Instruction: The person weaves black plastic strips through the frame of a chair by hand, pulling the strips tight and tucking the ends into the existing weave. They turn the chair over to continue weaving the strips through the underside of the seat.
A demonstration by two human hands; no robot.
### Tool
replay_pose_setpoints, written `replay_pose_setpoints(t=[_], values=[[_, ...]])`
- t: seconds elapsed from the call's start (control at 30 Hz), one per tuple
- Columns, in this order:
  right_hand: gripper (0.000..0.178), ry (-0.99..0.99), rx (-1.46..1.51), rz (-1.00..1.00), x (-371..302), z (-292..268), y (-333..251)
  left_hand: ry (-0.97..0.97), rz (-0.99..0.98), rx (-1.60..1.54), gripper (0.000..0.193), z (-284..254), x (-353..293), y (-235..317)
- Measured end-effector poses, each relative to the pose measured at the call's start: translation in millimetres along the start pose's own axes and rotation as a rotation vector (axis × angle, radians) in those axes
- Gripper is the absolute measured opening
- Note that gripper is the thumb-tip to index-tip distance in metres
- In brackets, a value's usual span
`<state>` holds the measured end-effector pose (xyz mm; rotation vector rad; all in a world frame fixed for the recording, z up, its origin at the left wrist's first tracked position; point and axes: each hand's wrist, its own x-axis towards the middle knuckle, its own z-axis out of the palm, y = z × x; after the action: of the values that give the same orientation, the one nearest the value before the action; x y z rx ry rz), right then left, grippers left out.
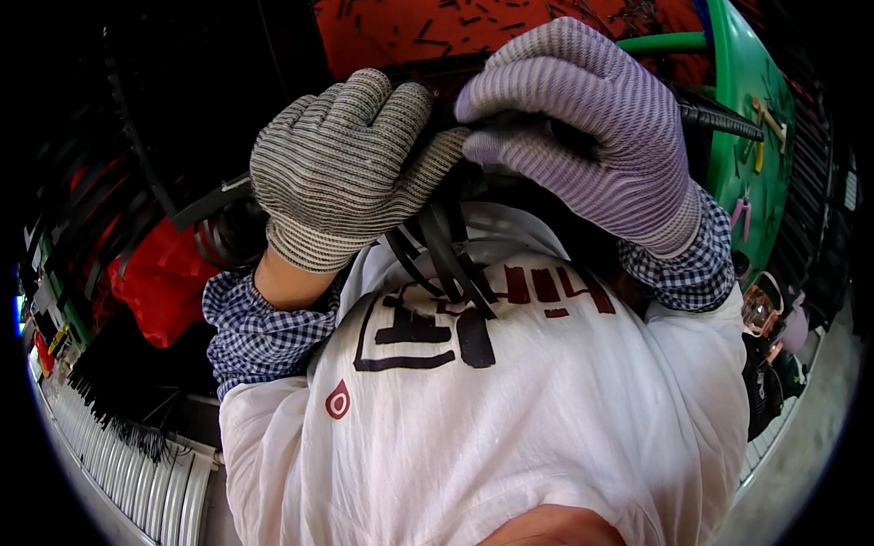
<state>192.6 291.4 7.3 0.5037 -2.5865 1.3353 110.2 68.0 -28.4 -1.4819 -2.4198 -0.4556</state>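
My left hand (341, 159), in a grey striped knit glove, is closed with its fingers bent over a dark workpiece and its thumb reaching right. Several flat black strips (442, 250) come out below that thumb and hang down over my white apron. My right hand (592, 127), in a purple striped glove, curls with thumb and fingers drawn together, close to my left thumb tip. What it pinches is dark and mostly hidden. A black ribbed, wrapped bar (719, 116) sticks out to the right behind my right hand.
Ahead lies a red surface (437, 32) strewn with short black offcuts. A green board or table (751, 173) at right bears small tools, among them pink-handled pliers (742, 218). A red bag or cloth (164, 282) and bundled black strips (127, 400) are at left.
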Motion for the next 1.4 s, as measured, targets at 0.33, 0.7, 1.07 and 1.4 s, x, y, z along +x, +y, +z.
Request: replay_pose_setpoints(t=[0.33, 0.7, 1.07, 1.4], values=[[0.013, 0.005, 0.224, 0.076, 17.6, 12.0, 18.6, 0.038, -0.016, -0.042, 0.045, 3.9, -3.6, -7.9], [0.009, 0.014, 0.332, 0.380, 30.6, 11.9, 19.1, 0.020, -0.043, -0.060, 0.041, 1.3, -0.4, -5.7], [0.009, 0.063, 0.239, 0.157, 11.6, 2.0, 21.0, 0.026, -0.035, -0.068, 0.036, 1.5, 6.9, -5.5], [0.021, -0.004, -0.091, -0.093, 0.4, -14.6, 13.3, 0.004, -0.029, -0.041, 0.037, 8.7, 19.8, -2.4]])
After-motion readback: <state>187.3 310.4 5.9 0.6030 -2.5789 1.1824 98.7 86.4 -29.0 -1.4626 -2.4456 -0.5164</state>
